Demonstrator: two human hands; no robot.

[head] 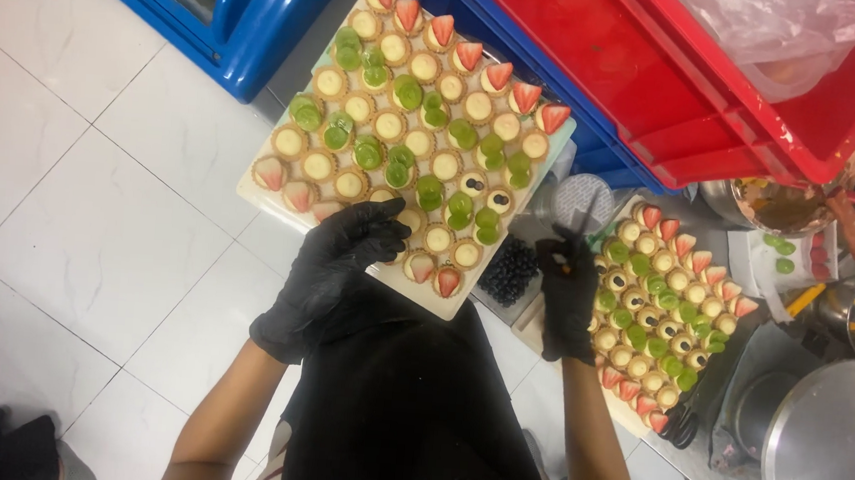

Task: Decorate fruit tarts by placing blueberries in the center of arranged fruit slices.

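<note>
The left hand point(331, 263), in a black glove, holds a pale tray point(280, 198) of small tarts point(405, 128) by its near edge — fingers curled over the rim among the closest tarts, thumb hidden below. The tray hangs above the white tiled floor point(70, 195), one far corner near a blue crate point(233, 16) and the red crate point(679, 87) stacked beside it. The tarts are topped with strawberry halves, green grape slices and a few blueberries.

The right hand point(566, 290), also gloved, is closed around a slim dark tool point(583, 221), probably tweezers; I cannot tell whether its tips hold anything. It hovers between a tub of blueberries point(511, 271) and a second tray of tarts point(669, 307) lying on the cluttered surface to the right, near metal bowls point(834, 449).

By my judgement the loaded tray is fairly heavy and will flex or tip if held at one edge only; a flat palm beneath its middle would steady it. The tarts look crumbly, with loose fruit on soft cream — they would slide at any tilt, so each is best taken by its pastry side.
</note>
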